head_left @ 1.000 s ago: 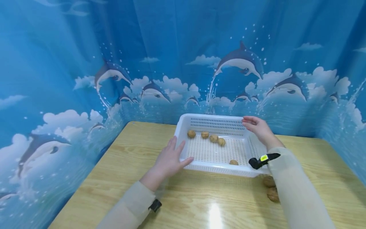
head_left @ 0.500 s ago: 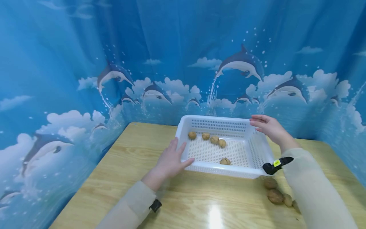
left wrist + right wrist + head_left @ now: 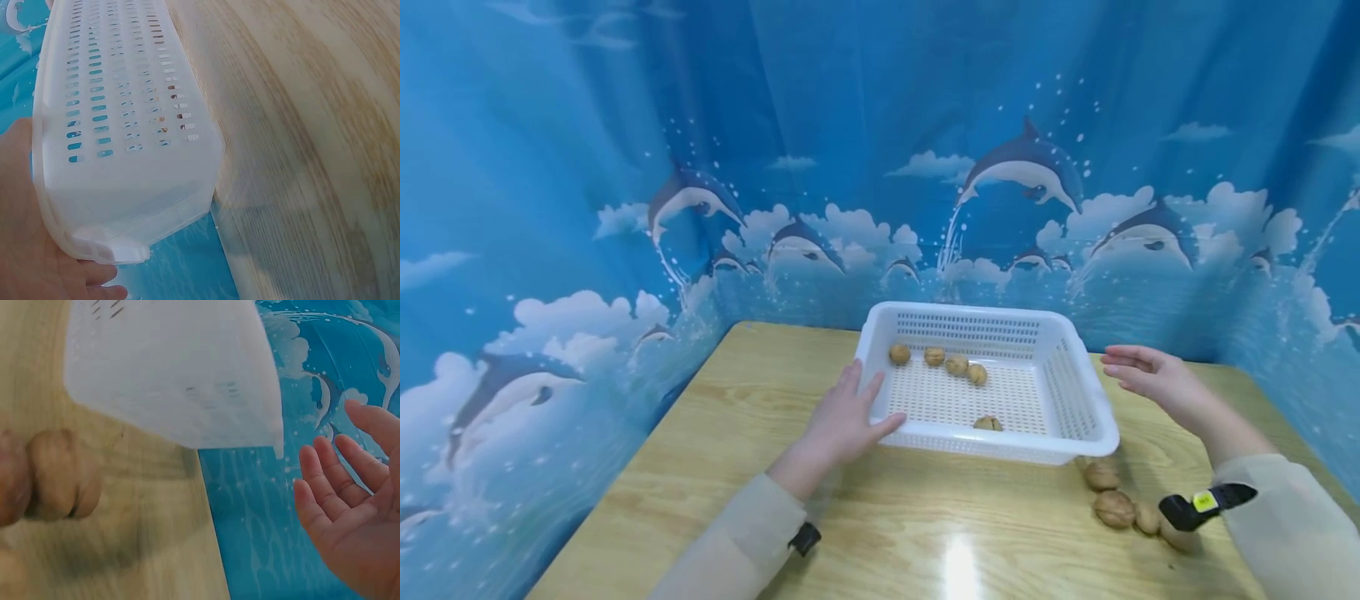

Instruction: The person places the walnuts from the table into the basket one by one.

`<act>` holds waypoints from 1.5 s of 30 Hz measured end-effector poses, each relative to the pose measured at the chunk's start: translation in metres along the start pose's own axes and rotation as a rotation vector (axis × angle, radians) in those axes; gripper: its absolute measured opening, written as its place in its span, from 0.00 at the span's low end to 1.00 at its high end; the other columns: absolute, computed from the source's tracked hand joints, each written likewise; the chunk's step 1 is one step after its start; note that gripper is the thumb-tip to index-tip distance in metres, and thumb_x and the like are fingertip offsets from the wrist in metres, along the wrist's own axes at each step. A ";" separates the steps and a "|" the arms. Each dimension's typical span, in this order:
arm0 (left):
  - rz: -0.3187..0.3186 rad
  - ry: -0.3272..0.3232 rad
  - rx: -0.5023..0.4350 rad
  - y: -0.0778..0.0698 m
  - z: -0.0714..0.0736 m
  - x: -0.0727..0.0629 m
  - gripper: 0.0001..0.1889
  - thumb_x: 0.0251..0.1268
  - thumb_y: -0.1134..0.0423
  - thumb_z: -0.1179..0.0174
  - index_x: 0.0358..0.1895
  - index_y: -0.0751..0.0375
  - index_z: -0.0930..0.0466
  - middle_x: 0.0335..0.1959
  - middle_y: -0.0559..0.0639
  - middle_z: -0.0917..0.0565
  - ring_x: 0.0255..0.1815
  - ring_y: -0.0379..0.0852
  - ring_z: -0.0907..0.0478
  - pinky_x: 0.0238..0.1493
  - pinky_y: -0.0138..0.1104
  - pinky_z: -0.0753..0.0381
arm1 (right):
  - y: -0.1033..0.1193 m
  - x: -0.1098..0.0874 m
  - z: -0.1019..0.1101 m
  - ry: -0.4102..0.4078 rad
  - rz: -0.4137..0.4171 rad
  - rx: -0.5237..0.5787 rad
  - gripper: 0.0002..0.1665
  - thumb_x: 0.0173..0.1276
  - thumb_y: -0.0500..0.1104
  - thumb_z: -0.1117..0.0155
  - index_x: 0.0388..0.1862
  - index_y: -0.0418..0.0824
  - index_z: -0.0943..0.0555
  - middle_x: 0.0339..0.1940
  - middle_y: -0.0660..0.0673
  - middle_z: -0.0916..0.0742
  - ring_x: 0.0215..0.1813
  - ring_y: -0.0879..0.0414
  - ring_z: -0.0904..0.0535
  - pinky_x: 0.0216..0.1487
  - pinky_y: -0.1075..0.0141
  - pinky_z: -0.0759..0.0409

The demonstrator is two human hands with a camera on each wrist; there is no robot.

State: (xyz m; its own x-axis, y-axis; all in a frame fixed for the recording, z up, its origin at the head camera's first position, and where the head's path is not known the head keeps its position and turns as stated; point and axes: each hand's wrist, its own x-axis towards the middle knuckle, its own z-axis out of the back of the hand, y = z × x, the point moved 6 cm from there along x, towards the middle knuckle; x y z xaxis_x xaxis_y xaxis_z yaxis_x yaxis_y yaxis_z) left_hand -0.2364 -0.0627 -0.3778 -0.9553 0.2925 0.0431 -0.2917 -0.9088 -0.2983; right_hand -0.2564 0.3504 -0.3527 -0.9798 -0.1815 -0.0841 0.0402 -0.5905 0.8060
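Note:
A white plastic basket (image 3: pixel 970 433) with slotted walls stands on the table, several walnuts (image 3: pixel 957 365) on its floor. My left hand (image 3: pixel 842 417) rests at its left front corner, fingers spread along the rim and thumb over the front edge. The left wrist view shows the palm against the basket (image 3: pixel 125 187) rim. To the right of the basket, my right hand (image 3: pixel 1161 383) is held in the air with nothing in it, fingers loosely bent. In the right wrist view that hand (image 3: pixel 350 494) is apart from the basket wall (image 3: pixel 181 375).
Several more walnuts (image 3: pixel 1114 509) lie on the wooden table (image 3: pixel 760 367) off the basket's front right corner, partly behind the right wrist's black camera (image 3: pixel 1206 504). A blue curtain (image 3: pixel 850 150) printed with dolphins hangs behind and beside the table.
My right hand has come away from the basket's far right rim, moving right and nearer. One walnut at the basket's front rolled left. The left hand has stayed on the basket.

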 end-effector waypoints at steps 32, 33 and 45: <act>-0.006 -0.003 0.003 0.002 -0.001 0.001 0.45 0.59 0.28 0.58 0.73 0.54 0.48 0.74 0.61 0.59 0.73 0.60 0.57 0.66 0.54 0.45 | -0.057 -0.058 -0.043 0.148 0.005 0.058 0.33 0.72 0.45 0.47 0.66 0.24 0.39 0.59 0.38 0.24 0.49 0.72 0.26 0.46 0.67 0.23; -0.005 -0.004 0.001 0.002 -0.001 0.001 0.45 0.59 0.28 0.58 0.73 0.54 0.48 0.75 0.61 0.59 0.73 0.60 0.57 0.66 0.54 0.45 | -0.057 -0.058 -0.046 0.158 0.006 0.055 0.32 0.72 0.45 0.47 0.66 0.24 0.39 0.59 0.36 0.24 0.49 0.72 0.26 0.46 0.67 0.24; 0.005 -0.001 0.004 0.001 0.000 0.000 0.45 0.59 0.28 0.57 0.73 0.53 0.49 0.75 0.60 0.59 0.73 0.60 0.56 0.65 0.55 0.44 | -0.060 -0.058 -0.070 0.243 0.092 0.041 0.29 0.69 0.41 0.44 0.62 0.22 0.35 0.56 0.27 0.24 0.47 0.71 0.25 0.45 0.72 0.26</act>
State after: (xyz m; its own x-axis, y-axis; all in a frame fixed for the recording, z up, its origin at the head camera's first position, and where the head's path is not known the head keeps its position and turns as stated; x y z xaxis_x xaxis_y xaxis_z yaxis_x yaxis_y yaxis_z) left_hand -0.2368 -0.0633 -0.3784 -0.9567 0.2878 0.0432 -0.2874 -0.9113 -0.2947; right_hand -0.1882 0.3415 -0.4375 -0.8964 -0.4194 -0.1435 0.1142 -0.5312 0.8395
